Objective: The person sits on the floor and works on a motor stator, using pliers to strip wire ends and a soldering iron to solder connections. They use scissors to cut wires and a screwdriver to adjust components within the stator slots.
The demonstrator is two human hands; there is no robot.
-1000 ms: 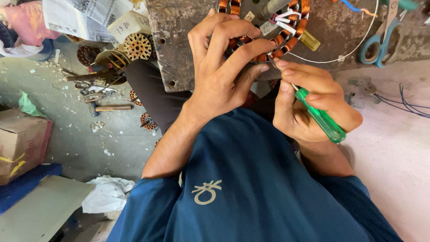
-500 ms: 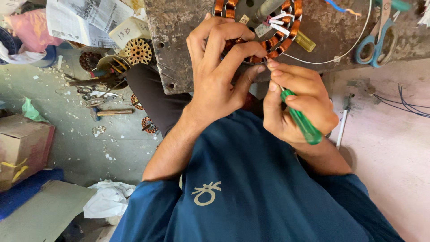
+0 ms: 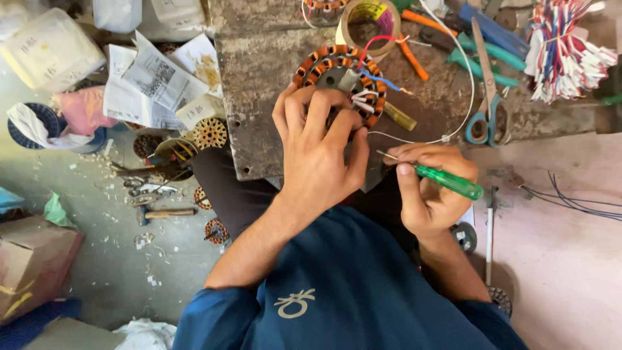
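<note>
- Left hand (image 3: 321, 152) lies spread over the near side of a ring-shaped motor stator (image 3: 340, 81) with orange copper coils; fingers curl down onto the coils and clasp it.
- Stator sits flat on a worn, dark work board (image 3: 259, 91), near the board's middle, with red, blue and white lead wires (image 3: 369, 91) coming out of its centre.
- Right hand (image 3: 427, 191) is clenched around a green-handled screwdriver (image 3: 447, 181); thin shaft points left toward the stator's lower edge. Tip is hidden behind the left hand, so contact cannot be confirmed.
- Just beyond the stator: roll of tape (image 3: 367, 23). To the right on the board: scissors (image 3: 483, 97) with teal handles.
- Floor at left: hammer (image 3: 165, 212), loose papers (image 3: 155, 81).
</note>
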